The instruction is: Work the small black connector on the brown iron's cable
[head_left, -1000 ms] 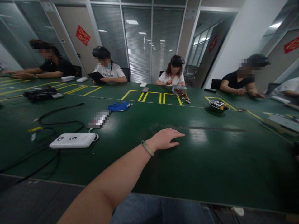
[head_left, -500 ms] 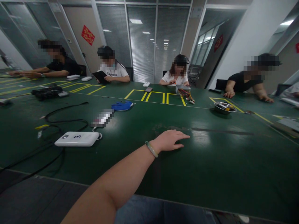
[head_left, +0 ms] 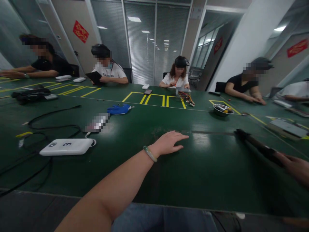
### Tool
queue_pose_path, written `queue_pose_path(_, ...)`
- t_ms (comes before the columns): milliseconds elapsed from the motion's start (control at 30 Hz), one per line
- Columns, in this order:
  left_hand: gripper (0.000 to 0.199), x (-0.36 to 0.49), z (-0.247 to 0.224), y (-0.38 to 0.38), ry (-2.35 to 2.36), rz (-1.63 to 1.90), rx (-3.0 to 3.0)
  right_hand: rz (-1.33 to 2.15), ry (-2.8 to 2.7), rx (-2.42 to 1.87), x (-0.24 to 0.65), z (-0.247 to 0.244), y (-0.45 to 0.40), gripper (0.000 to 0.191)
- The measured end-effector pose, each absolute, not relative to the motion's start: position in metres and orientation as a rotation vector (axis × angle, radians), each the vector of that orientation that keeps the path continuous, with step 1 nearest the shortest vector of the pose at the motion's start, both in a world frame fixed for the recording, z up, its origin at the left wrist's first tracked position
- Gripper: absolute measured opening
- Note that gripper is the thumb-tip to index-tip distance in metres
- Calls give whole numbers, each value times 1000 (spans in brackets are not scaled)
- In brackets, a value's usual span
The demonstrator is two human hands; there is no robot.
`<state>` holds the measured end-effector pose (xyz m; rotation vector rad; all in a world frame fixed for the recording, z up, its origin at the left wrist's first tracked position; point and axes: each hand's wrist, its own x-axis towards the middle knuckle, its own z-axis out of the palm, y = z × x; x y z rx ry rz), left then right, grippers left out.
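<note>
My left hand [head_left: 170, 142], with a green-and-white bangle at the wrist, lies palm down on the green table [head_left: 205, 180]. Its fingers are stretched out and hold nothing. From the right edge comes my right hand [head_left: 295, 166], partly cut off by the frame. Its fingers are closed round a long black stick-like object [head_left: 262, 146], held at a slant above the table. The object is blurred, so its exact kind does not show. Its far end points left, toward a dark strip on the tabletop.
Left lie a white power bank [head_left: 66, 147] marked 3, a phone [head_left: 98, 123], black cables [head_left: 55, 125] and a blue glove [head_left: 118, 109]. A metal bowl [head_left: 222, 110] of parts stands at right. Across the table sit several people, one with a wired metal box [head_left: 181, 91].
My right hand has come in from the right with the long black object. The view has turned slightly right; my left hand stays in place on the table.
</note>
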<state>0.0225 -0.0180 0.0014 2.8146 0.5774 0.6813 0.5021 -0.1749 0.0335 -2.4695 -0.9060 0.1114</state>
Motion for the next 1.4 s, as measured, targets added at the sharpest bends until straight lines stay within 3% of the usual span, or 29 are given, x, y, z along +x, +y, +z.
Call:
queue_pose_path(133,53,24,-1,-16,618,725,2754,337,-998,-2493,487,55,-174,55)
queue_pose_path(267,52,25,-3,-11,694,813,2658,183,-1373,-2432,423,77,-145,45)
queue_pose_path(400,55,21,-4,-7,885,944,2574,212,-1639,-2179,349,62,-98,33)
queue_pose_path(667,50,9,-7,6,1102,1154,2497,195,-2049,-1657,216,-1,-23,47)
queue_pose_path(867,45,4,-10,14,1227,1120,2535,183,-2355,-1358,197,0,-21,59)
queue_pose_path(933,44,3,-14,18,1298,1099,2530,210,-2298,-1429,211,10,-30,54)
queue_pose_path(1033,44,1,-19,23,1351,1007,2550,169,-1992,-1901,242,24,-45,42)
queue_pose_path(1167,41,-1,-18,21,1311,836,2671,223,-1823,-2433,271,27,-61,50)
queue_pose_path(1400,43,-5,1,8,1407,745,2735,779,-1916,-2235,265,19,-62,62)
